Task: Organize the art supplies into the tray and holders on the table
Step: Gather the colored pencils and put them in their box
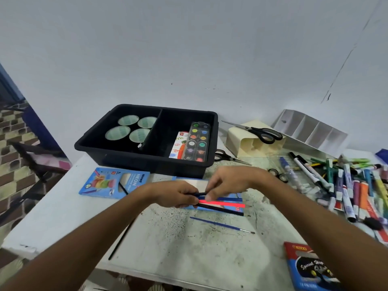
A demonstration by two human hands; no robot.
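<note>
Black plastic tray point(117, 148) sits at the back of the table point(52, 217), holding four tape rolls point(131, 128) in its left compartment and a watercolour palette point(196, 141) in its right. Near the front, the left hand point(176, 196) grips a bundle of brushes point(222, 204), while the right hand point(226, 181) pinches one dark brush of that bundle. Markers point(346, 185) lie heaped at right.

Light: soft, even, rather dim, with a bluish cast.
Shadows: faint, diffuse under the hands point(201, 190).
Glare: none.
Blur: slight motion smear on forearms and fingers.
Distortion: strong wide-angle bending at edges, desk point(189, 248) corners stretched.
</note>
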